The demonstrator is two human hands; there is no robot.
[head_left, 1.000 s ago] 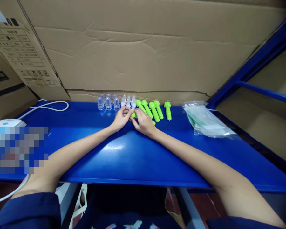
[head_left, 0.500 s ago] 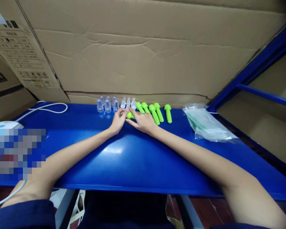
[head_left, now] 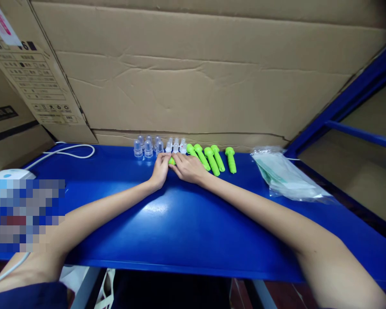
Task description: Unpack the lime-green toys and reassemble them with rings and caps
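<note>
My left hand (head_left: 160, 170) and my right hand (head_left: 188, 167) meet above the middle of the blue table, fingers closed round a small bright green plastic part (head_left: 171, 161). Most of that part is hidden by the fingers, so its full shape does not show. Just behind my left hand are several clear domed plastic caps (head_left: 148, 148) in two rows. Several small translucent white nozzle-like pieces (head_left: 176, 146) stand right behind the fingertips. Beside my right hand lie several green handle-shaped parts with round heads (head_left: 212, 161), and one more green part (head_left: 230, 160) lies farther right.
A clear plastic bag (head_left: 286, 176) with pale green and white contents lies to the right on the blue table (head_left: 167, 240). On the left are a white device (head_left: 14, 174) and a looped white cable (head_left: 80, 152). Cardboard (head_left: 193, 98) walls the back; a blue metal frame (head_left: 347, 90) rises at right.
The view has tilted slightly, so everything sits a little lower in the picture. Both hands stay on the green part, which is more covered by the fingers now.
</note>
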